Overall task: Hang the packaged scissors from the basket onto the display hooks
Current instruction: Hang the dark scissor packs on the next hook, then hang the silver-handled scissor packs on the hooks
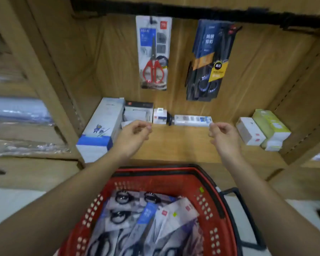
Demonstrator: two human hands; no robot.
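A red plastic basket [213, 206] sits below me, filled with several packaged scissors [151, 218] with black handles. On the wooden back panel a pack of red-handled scissors [153, 54] hangs from a hook, and a dark stack of scissor packs [209, 60] hangs to its right. My left hand [135, 133] and my right hand [224, 135] hover above the shelf, between basket and hooks. Both hold nothing, with fingers loosely curled.
A black rail [174, 12] runs across the top of the bay. On the wooden shelf [177, 143] stand a long blue-white box [100, 126], small white boxes [160, 116] at the back, and white and green boxes [262, 128] at right.
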